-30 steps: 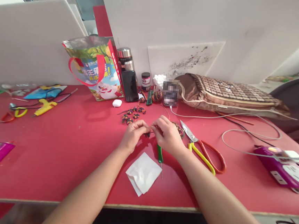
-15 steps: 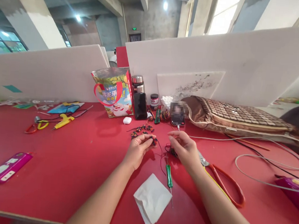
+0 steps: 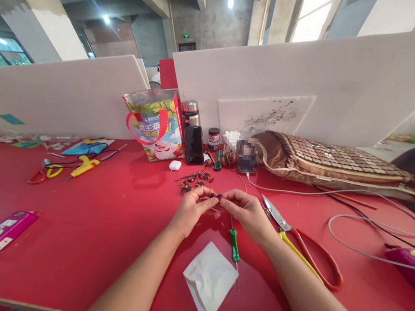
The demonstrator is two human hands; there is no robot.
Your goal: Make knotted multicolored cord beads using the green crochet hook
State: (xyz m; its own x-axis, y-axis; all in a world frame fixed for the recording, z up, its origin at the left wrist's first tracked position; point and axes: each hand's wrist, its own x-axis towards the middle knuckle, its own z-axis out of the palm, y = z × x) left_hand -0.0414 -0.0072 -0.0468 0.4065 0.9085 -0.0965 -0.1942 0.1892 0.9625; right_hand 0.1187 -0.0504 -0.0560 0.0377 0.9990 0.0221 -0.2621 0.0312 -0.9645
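Between my two hands is a small knotted cord (image 3: 216,195) in dark blue and orange. My left hand (image 3: 192,210) pinches its left end with thumb and fingertips. On its right end my right hand (image 3: 246,213) closes in the same way, partly covering it. More knotted cord pieces (image 3: 194,178) lie on the table just beyond my left fingers. A green-handled tool (image 3: 235,245) with a thin metal shaft rests below my right hand. Scissors (image 3: 288,230) with red and yellow handles lie beside my right wrist.
A folded white tissue (image 3: 210,279) lies between my forearms on the red table (image 3: 87,242). Behind stand a gift bag (image 3: 154,136), a black phone (image 3: 194,145) and a propped, charging phone (image 3: 247,156). A glue gun (image 3: 85,165) sits left, a brown cushion (image 3: 337,162) right.
My right hand has moved left and down to meet my left hand and now grips the knotted cord too. The view has shifted slightly.
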